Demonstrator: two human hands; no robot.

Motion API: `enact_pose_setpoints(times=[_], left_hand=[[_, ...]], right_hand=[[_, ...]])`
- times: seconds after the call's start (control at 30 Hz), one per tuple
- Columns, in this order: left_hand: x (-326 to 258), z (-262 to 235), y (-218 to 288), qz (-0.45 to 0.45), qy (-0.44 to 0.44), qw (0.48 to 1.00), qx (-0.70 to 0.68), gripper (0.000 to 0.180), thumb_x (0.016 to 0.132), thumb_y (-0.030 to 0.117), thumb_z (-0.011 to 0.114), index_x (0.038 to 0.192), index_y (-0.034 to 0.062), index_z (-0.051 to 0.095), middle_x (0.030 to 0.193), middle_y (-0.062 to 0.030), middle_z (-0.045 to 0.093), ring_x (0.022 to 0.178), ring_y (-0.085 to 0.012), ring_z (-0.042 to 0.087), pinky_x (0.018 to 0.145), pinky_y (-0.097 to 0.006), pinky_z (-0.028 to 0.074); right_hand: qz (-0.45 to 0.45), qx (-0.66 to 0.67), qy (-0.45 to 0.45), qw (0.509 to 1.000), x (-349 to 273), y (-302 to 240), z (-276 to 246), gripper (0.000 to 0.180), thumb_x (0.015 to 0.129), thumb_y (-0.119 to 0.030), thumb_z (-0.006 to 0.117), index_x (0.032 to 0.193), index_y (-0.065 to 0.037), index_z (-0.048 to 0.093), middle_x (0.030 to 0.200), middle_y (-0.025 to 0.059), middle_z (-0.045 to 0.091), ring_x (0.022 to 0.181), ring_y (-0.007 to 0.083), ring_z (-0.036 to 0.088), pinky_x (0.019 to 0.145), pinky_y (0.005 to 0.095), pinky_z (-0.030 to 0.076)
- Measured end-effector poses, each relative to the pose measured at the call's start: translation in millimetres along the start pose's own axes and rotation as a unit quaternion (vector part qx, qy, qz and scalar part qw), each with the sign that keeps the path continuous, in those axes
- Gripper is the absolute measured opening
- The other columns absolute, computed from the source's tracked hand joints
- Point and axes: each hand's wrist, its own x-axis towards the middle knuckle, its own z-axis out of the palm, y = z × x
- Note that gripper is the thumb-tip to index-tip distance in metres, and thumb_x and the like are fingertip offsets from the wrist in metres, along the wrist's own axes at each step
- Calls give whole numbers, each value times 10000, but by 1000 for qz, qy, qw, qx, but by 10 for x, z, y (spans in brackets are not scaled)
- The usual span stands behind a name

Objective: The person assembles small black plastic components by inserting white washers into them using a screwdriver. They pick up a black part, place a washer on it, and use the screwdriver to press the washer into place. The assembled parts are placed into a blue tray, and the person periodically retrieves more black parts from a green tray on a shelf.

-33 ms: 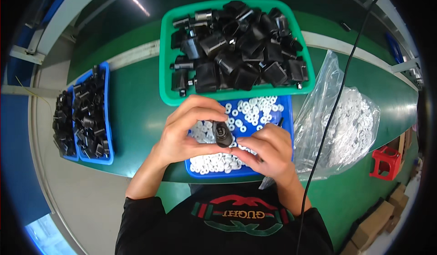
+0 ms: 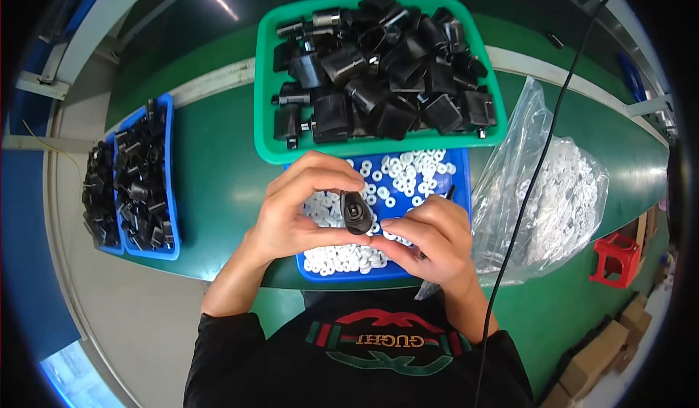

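My left hand grips a black plastic part between the thumb below and the fingers above. A round recess with rings inside shows on the end of the part toward me. Just to its right, my right hand is closed, thumb and forefinger close to the part. A slim dark tool pokes out above that hand, with a dark bit also between its fingers; most of it is hidden. Beneath both hands lies a blue tray of small white washers.
Beyond stands a green tray piled with black plastic parts. At the left, a blue bin holds smaller black parts. A clear bag of white washers lies right, with a black cable hanging across. A red stool stands on the floor.
The trays sit very slightly higher in the picture. Both hands keep almost the same pose, and the left still grips the black part.
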Motion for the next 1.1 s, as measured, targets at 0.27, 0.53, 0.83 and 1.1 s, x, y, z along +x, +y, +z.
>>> enact_pose_setpoints(times=[0.27, 0.53, 0.83, 1.1], left_hand=[[-94, 48, -99, 74, 44, 996, -30, 597, 546, 247, 951, 992, 50, 606, 929, -92, 641, 842, -225, 632, 697, -330, 512], [-140, 92, -108, 106, 25, 994, -19, 495, 655, 279, 866, 993, 41, 594, 899, -92, 634, 817, -253, 615, 678, -350, 489], [-146, 80, -105, 105, 23, 994, -24, 487, 654, 268, 865, 996, 43, 603, 922, -94, 625, 823, -255, 611, 678, -353, 486], [-98, 22, -32, 79, -42, 994, 61, 569, 612, 174, 911, 1091, 60, 626, 898, -74, 577, 818, -230, 588, 677, -333, 489]], right_hand=[[65, 123, 0, 990, 53, -161, -3, 339, 639, -173, 898, 912, -78, 720, 697, 16, 589, 531, 134, 537, 443, 255, 373], [73, 98, -42, 992, 75, -153, 143, 420, 625, -227, 889, 991, -90, 735, 715, 17, 565, 552, 133, 535, 451, 262, 386], [89, 130, -27, 987, 21, -146, 193, 466, 674, -188, 880, 1069, -37, 683, 735, 55, 628, 561, 155, 567, 463, 265, 419], [110, 146, -22, 983, 13, -207, 109, 242, 830, -153, 750, 990, 6, 663, 728, 95, 638, 589, 148, 571, 464, 254, 409]])
